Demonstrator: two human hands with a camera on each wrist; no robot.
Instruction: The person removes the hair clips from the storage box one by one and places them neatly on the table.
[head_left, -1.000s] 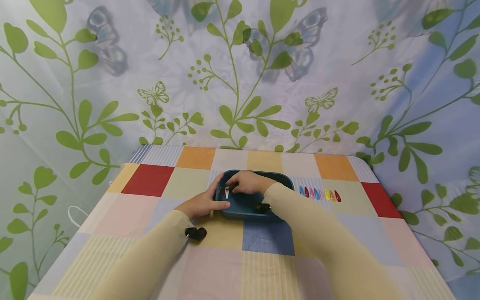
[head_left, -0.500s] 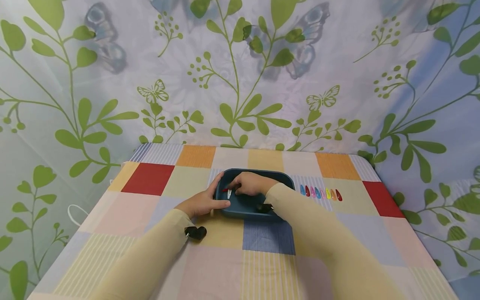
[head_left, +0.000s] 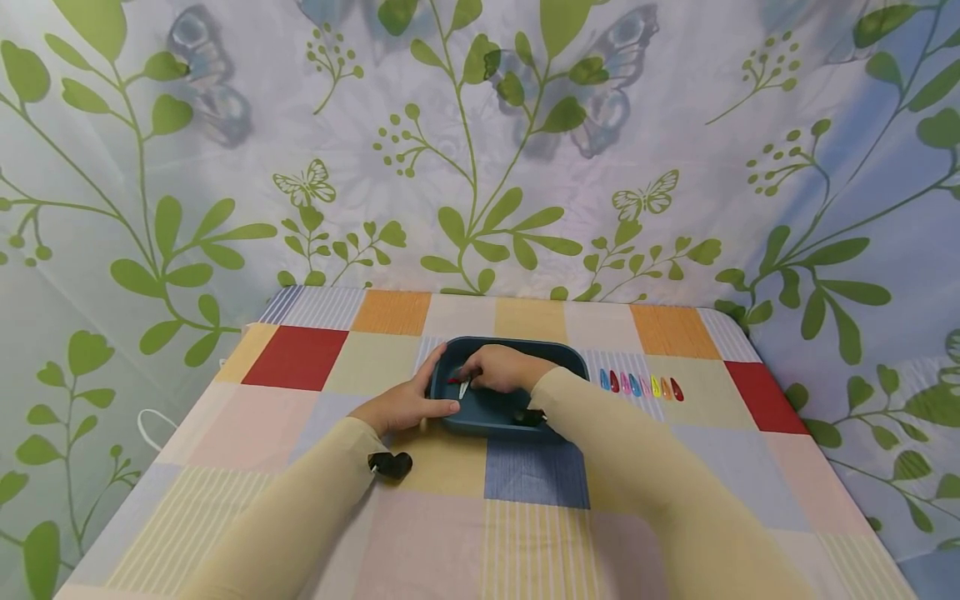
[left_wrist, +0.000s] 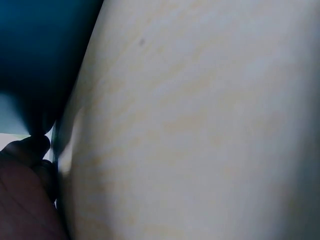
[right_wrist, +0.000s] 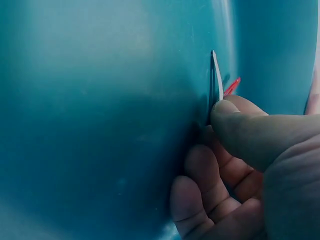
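Note:
In the head view a dark blue tray (head_left: 555, 344) lies on the table. My left hand (head_left: 408, 406) rests against its left end, straight fingers along the outer side and thumb over the front left corner. Inside the tray my right hand (head_left: 504, 368) pinches a snap hair clip (right_wrist: 218, 75) between thumb and index finger, its pale narrow end sticking out close over the tray floor. The other right fingers are curled under. Behind the thumb a red hair clip (right_wrist: 232, 86) shows near the tray's wall, partly hidden. The left wrist view shows mostly blurred cloth.
Right of the tray, several coloured hair clips (head_left: 635, 385) lie in a slanting row. A patchwork cloth (head_left: 536, 550) covers the table. Behind it hangs a leaf-patterned curtain (head_left: 345, 250). A white cable loop (head_left: 150, 429) is by the table's left edge.
The pale clip at my right fingertips has shifted slightly right and tilted, closer to the fingers. The red clip shows at a different angle. My left hand stays at the tray's end.

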